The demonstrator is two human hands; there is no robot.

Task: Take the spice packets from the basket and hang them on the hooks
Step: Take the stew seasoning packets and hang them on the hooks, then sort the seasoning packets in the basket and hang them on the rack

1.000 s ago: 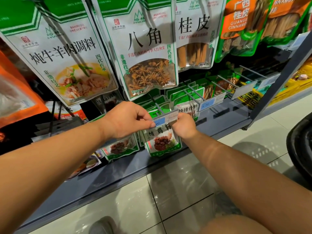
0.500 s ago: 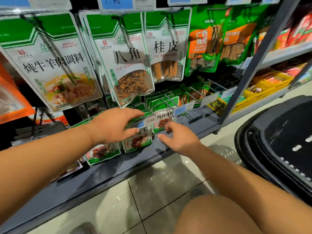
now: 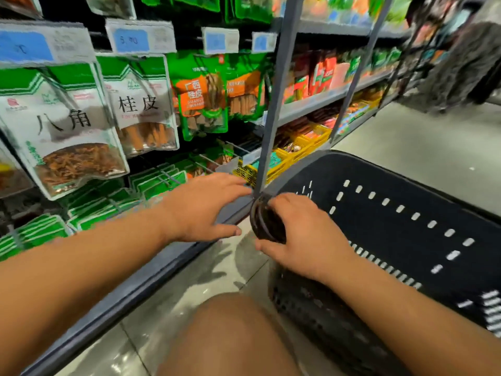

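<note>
The black plastic basket (image 3: 401,213) stands on the floor at the right, and I see no packets inside it. My right hand (image 3: 303,234) curls over the basket's near left corner, thumb below the rim and fingers above it. My left hand (image 3: 206,207) hovers just left of that corner with straight spread fingers, holding nothing. Spice packets hang on the hooks to the left: a white and green star anise packet (image 3: 67,131), a cinnamon packet (image 3: 143,112), and a lower row of small green packets (image 3: 154,180).
A grey shelf upright (image 3: 273,104) rises just behind the hands. The dark base shelf edge (image 3: 151,270) runs diagonally under my left arm. My knee (image 3: 230,335) fills the bottom centre above the tiled floor. Yellow trays (image 3: 298,147) of goods sit beyond the upright.
Both hands left the lower hook and its small packet and swung right to the basket. The view turned right with them, and my right hand now holds the basket's corner.
</note>
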